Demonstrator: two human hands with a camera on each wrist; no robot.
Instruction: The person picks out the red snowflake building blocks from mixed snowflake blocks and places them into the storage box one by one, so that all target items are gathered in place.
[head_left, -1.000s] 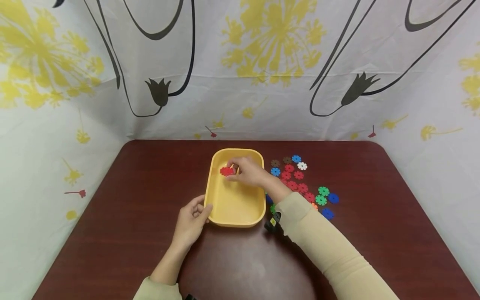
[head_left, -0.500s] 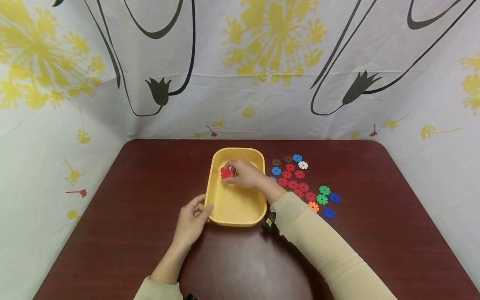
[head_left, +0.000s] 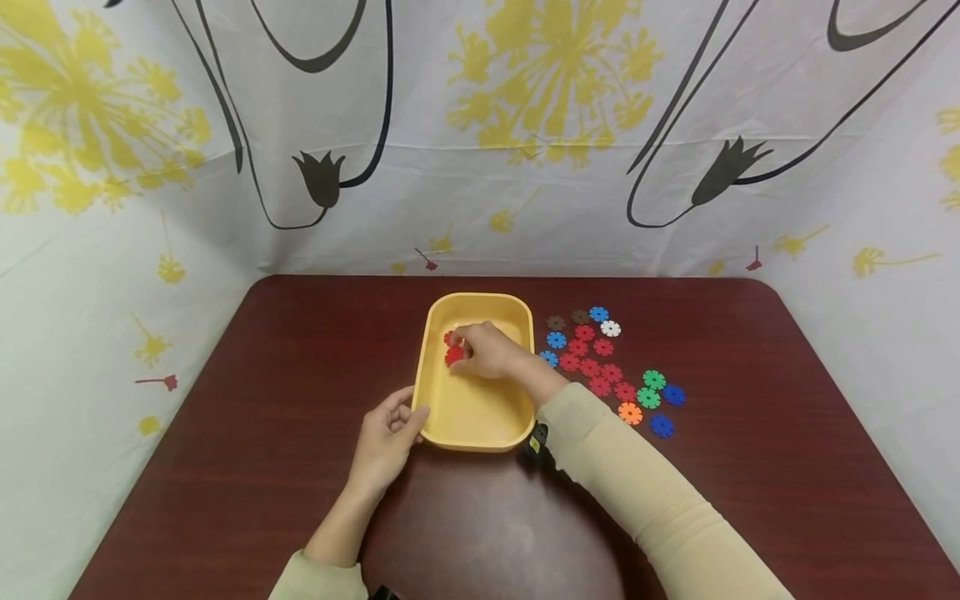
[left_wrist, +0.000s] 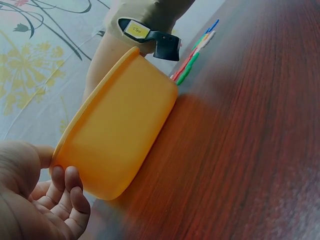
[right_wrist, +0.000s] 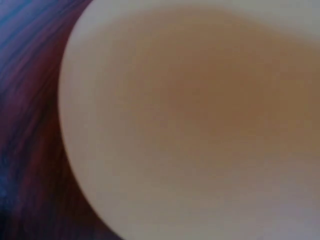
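A yellow plastic bin [head_left: 480,417] sits mid-table in the head view. My left hand [head_left: 386,437] grips its left rim, thumb over the edge and fingers against the outer wall; the left wrist view shows this hand [left_wrist: 47,192] on the bin [left_wrist: 115,125] up close. Inside the bin is my right hand [head_left: 491,350], pinching a red notched snowflake disc [head_left: 453,356] between thumb and fingers. Another red disc [head_left: 449,338] shows just behind it, partly covered by the fingers. In the right wrist view, a blurred yellowish surface hides the hand.
Right of the bin lie several loose discs: red [head_left: 590,368], green [head_left: 648,397], dark blue [head_left: 662,426], light blue [head_left: 556,340], brown [head_left: 556,322], white [head_left: 611,328] and orange [head_left: 630,413]. Patterned cloth [head_left: 420,200] stands behind the dark wooden table [head_left: 285,400].
My right hand has shifted slightly toward me inside the bin. Two red patches now show at its fingertips where one showed before. My left hand keeps its grip on the rim.
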